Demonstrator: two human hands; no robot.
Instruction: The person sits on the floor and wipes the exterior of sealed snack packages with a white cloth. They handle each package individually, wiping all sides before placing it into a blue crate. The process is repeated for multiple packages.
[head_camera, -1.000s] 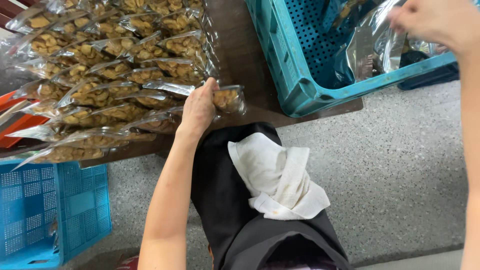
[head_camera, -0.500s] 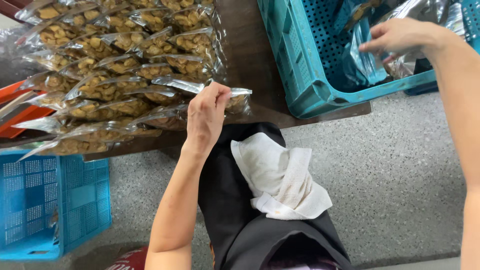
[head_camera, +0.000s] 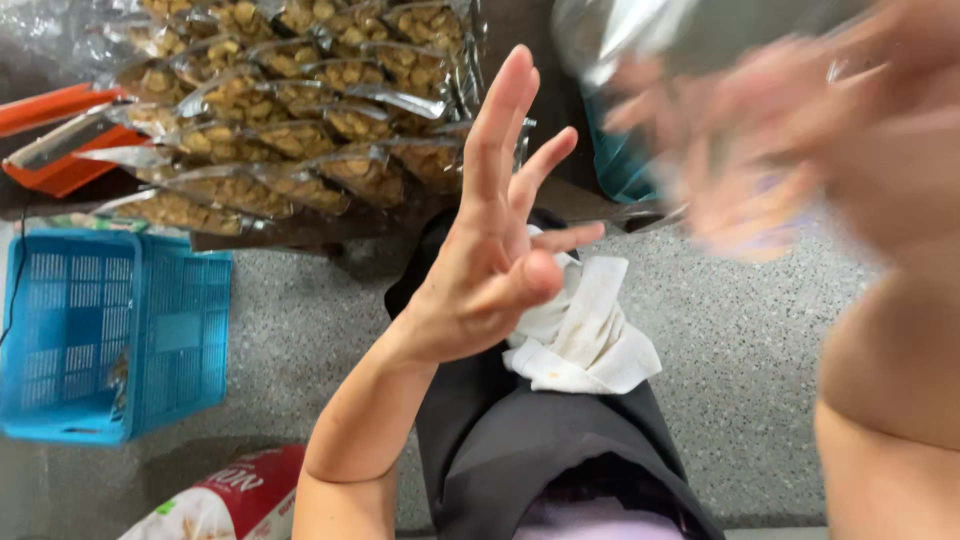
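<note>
Head view: a grey speckled floor (head_camera: 760, 400) fills the lower part, and a dark worktop (head_camera: 300, 228) runs along the upper edge. Rows of clear snack packets (head_camera: 300, 110), filled with brownish pieces, are stacked overlapping on the worktop. A blue plastic crate (head_camera: 110, 340) is set on the floor at the left, below an orange tray (head_camera: 50, 140) at the worktop's edge. A dark-clad lap (head_camera: 520, 450) is seen in the middle, with a crumpled white cloth (head_camera: 590, 335) laid on it. The left hand (head_camera: 490, 270) is raised above the lap, its fingers (head_camera: 500, 120) spread wide and released, nothing held. The right hand (head_camera: 800, 150) is heavily blurred at the upper right; a clear packet (head_camera: 640, 30) is seen just at it, in front of a teal crate (head_camera: 620, 165), but whether its fingers grasp the packet cannot be told. A red and white bag (head_camera: 230, 500) lies at the bottom edge.
</note>
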